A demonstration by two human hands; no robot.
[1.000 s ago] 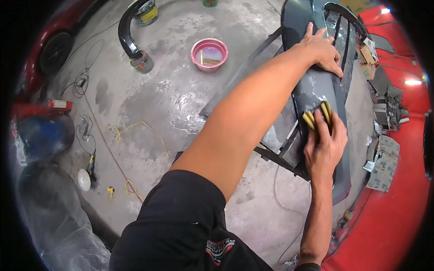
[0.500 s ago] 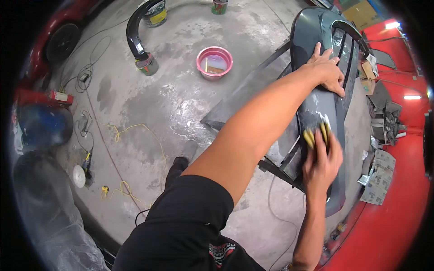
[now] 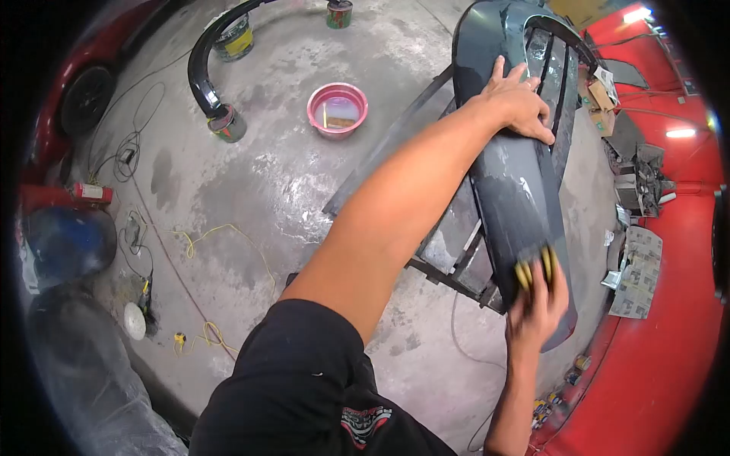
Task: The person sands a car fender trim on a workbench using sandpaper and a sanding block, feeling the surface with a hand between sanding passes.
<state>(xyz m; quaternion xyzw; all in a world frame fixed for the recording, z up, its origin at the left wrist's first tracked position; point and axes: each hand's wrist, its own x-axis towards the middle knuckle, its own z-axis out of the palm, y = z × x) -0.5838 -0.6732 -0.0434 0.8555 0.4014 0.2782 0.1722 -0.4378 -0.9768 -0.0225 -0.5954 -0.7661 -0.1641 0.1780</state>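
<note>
A dark grey car bumper [image 3: 506,201] lies lengthwise on a metal stand, its surface wet with white streaks. My left hand [image 3: 517,106] rests on its upper part with the fingers spread, near the slatted opening. Lower down, my right hand [image 3: 538,300] grips a yellow-and-black sanding block [image 3: 525,275] and presses it against the bumper near its lower end. The fingers partly cover the block, and it is slightly blurred.
A pink basin [image 3: 338,131] of cloudy water stands on the floor. A glossy black curved part [image 3: 201,76] rests on cans. A polisher [image 3: 135,321], yellow cord [image 3: 228,228] and wrapped objects lie left. The stand's frame [image 3: 456,285] juts out below the bumper.
My right hand has slid the sanding block down along the bumper toward its lower end. The left hand keeps its place on the bumper while the whole view has shifted slightly.
</note>
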